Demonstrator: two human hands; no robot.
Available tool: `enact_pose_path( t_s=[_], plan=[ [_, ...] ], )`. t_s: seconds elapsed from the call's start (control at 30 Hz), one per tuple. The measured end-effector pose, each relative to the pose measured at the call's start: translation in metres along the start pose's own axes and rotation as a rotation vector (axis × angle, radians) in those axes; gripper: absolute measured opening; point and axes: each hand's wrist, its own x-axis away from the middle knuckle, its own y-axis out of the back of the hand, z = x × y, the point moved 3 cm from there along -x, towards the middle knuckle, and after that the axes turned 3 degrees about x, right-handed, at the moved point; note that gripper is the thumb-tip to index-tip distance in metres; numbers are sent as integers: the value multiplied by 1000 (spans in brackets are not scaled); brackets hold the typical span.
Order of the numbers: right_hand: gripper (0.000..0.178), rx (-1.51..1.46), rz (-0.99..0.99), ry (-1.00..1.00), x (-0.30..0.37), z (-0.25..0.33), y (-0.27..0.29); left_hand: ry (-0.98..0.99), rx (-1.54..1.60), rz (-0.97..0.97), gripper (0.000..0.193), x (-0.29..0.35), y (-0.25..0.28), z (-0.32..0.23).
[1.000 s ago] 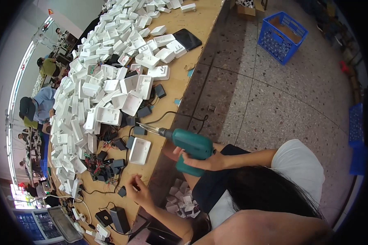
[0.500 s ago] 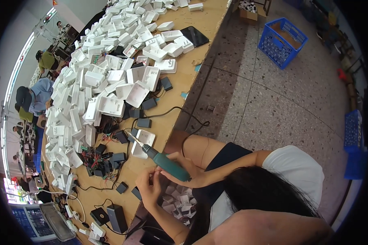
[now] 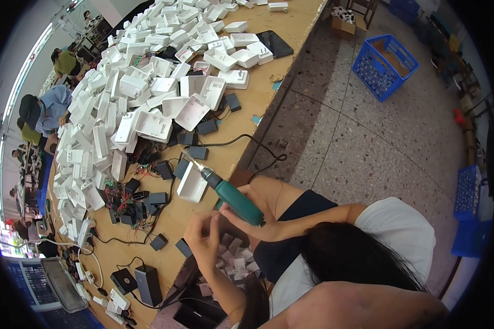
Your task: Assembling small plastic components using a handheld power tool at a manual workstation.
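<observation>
My right hand [image 3: 256,211] is wrapped round a green electric screwdriver [image 3: 239,203], its metal bit slanting up and left. Under the bit lies an open white plastic case [image 3: 192,183] at the table's edge, tray side up. Just below the screwdriver, my left hand [image 3: 203,237] has its thumb and fingertips pinched together; whatever is between them is too small to make out. Black rectangular modules [image 3: 198,152] lie on the table beside the white case.
A large heap of white plastic cases [image 3: 132,88] covers the far table [image 3: 167,244]. Tangled wires [image 3: 123,200] and black modules lie nearer. A black cord [image 3: 258,141] hangs over the edge. Small white pieces [image 3: 236,260] fill a container below. A blue crate [image 3: 380,71] stands on the floor.
The whole view has shifted slightly. The screwdriver has moved a little right and down, still in my right hand. My left hand stays pinched close by.
</observation>
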Motion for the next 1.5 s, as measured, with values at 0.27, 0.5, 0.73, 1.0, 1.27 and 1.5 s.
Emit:
enact_pose_path(
  t_s=[0.27,0.5,0.73,1.0,1.27,1.5],
  plan=[
    [28,-165,251,-347,-7,-34,23,81,-88,-342,6,-6,20,55],
    [69,72,420,-195,10,-85,-1,109,-49,-460,4,-7,62,127],
    [65,115,467,-221,-1,-115,-3,84,-531,-589,10,-31,34,157],
    [32,23,368,-230,-35,-135,-27,29,-625,-699,14,-59,10,183],
    [24,60,358,-231,-58,-162,-38,41,-619,-719,12,-74,-10,217],
    [23,122,374,-173,-64,-181,-48,23,-671,-738,10,-75,-13,237]
  ],
)
